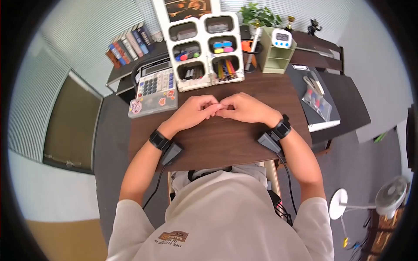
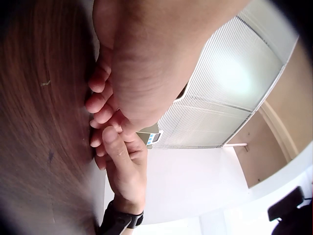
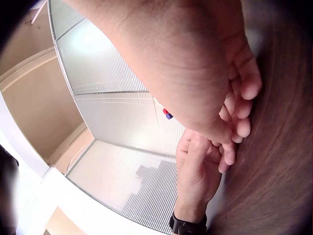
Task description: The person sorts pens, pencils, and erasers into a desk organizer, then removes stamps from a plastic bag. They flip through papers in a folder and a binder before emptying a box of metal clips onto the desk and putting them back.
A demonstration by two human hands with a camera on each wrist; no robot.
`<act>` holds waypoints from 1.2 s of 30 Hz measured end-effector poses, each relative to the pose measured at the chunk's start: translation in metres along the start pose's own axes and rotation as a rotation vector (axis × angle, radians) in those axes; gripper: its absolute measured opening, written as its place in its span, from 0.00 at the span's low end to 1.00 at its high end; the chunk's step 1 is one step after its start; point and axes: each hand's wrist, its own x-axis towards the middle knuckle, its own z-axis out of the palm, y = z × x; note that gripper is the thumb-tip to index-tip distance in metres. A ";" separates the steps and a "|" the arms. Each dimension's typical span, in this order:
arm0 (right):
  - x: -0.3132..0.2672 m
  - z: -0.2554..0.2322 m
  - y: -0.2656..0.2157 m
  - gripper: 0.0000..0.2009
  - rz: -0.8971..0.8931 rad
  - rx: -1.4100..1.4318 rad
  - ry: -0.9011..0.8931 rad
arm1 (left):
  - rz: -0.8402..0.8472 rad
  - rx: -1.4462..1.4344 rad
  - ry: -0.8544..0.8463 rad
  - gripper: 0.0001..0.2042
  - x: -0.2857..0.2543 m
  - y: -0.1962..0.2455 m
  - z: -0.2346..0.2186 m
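Observation:
Both hands meet above the near-middle part of the brown desk (image 1: 213, 145), their fingertips touching. My left hand (image 1: 194, 112) comes in from the left with its fingers loosely curled, and nothing shows in its grasp. From the other side my right hand (image 1: 247, 108) leans its thumb and fingers against the left one's, likewise with no object in it. Seen from the left wrist, the fingers of both hands lie close over the wood, palms partly hidden. The right wrist view shows the left hand (image 3: 195, 171) with its thumb beside the right hand's fingers.
Behind the hands stands a white organizer (image 1: 209, 82) with pens and markers. To its left are a big-button calculator (image 1: 156, 83) and a stickered clear case (image 1: 153, 104). A green shelf (image 1: 275, 61) bearing a white timer (image 1: 281, 38) is at the back right, beyond it a zip bag (image 1: 318, 103).

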 end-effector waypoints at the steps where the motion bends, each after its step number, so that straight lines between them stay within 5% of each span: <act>1: 0.000 -0.001 -0.002 0.14 0.019 -0.055 -0.035 | -0.011 -0.010 0.026 0.11 0.000 0.000 0.001; 25: -0.002 -0.001 -0.002 0.10 -0.019 -0.006 -0.027 | 0.022 0.018 0.022 0.10 -0.002 0.000 0.001; 36: -0.038 -0.051 -0.044 0.15 0.310 0.076 -0.286 | 0.162 0.086 0.048 0.15 -0.005 -0.002 -0.002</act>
